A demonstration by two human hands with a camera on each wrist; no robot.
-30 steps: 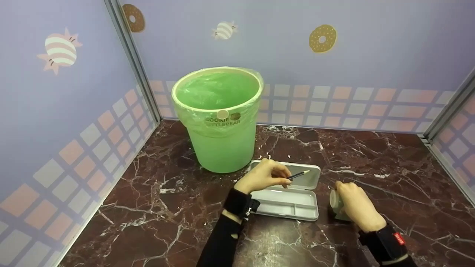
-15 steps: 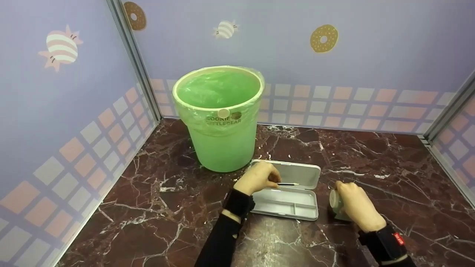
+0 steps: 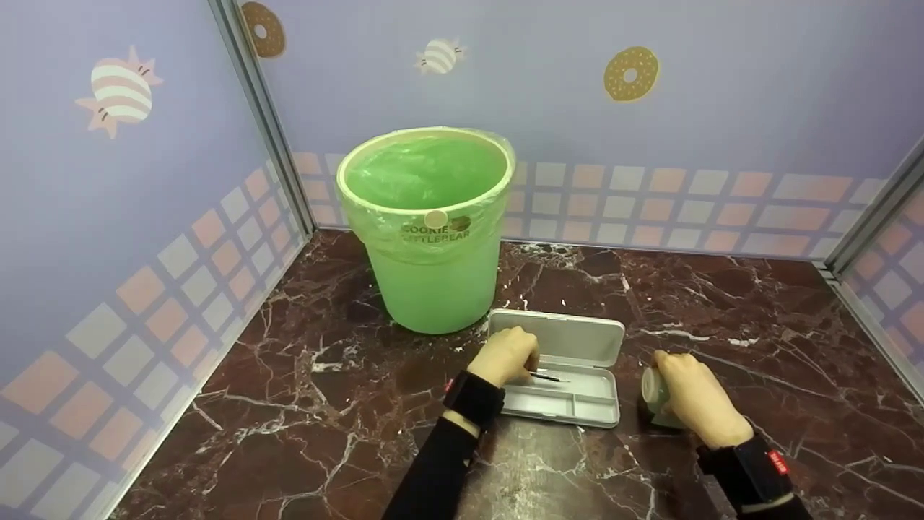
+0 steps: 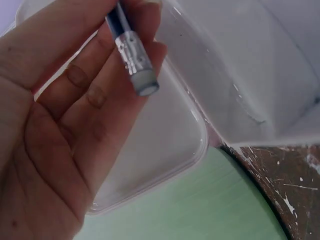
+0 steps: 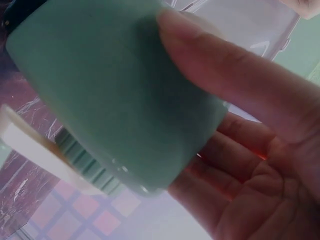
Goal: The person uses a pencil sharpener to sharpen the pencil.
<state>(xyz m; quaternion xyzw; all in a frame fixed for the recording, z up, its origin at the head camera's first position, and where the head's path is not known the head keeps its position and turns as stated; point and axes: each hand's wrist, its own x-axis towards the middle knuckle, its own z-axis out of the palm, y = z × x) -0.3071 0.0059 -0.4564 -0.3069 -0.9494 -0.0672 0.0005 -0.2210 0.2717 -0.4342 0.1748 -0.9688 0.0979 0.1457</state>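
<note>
My left hand (image 3: pixel 507 355) pinches a dark pencil (image 3: pixel 547 377) low over the open white pencil case (image 3: pixel 595 413), its tip pointing right. In the left wrist view the pencil's metal band and pale eraser (image 4: pixel 146 82) stick out from between thumb and fingers. The case lies flat, its lid (image 3: pixel 577 341) raised at the back and its tray split into compartments. To the right of it, my right hand (image 3: pixel 696 397) grips a green pencil sharpener (image 5: pixel 100 90) from above. A pale crank arm (image 5: pixel 45 150) and a ribbed green collar show on the sharpener's side.
A green trash bin (image 3: pixel 437 292) with a clear bag over its rim stands behind the case, to the left. Patterned panels (image 3: pixel 548 108) enclose the dark marbled tabletop (image 3: pixel 722 310) at the back and both sides. Small pale crumbs are scattered near the bin.
My left hand has lowered the pencil from above the lid to the case's tray, swinging it from slanting up to nearly level. The right hand keeps its grip on the pencil sharpener in place.
</note>
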